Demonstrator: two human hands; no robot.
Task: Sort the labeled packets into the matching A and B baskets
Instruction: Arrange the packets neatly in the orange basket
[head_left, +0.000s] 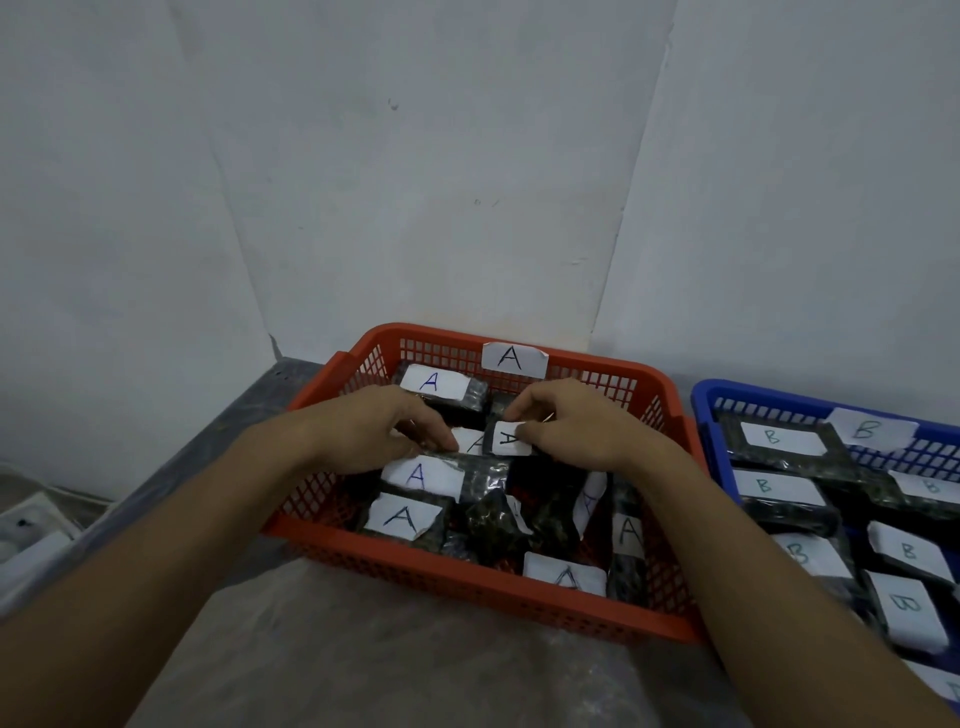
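Now the A packets are lying jumbled in the orange basket on the desk: dark glossy pouches, each bearing a white paper slip lettered A. My left hand and right hand are hovering inside it side by side, fingers curled, each pinching one packet, the left packet touching the right packet.

Looked like a plain sorting corner in some back room or small workshop, nothing homey. Bare white walls were seen meeting in a corner, a grey tabletop was covered with a clear plastic sheet, and an orange basket and a blue basket were tagged with handwritten paper labels.
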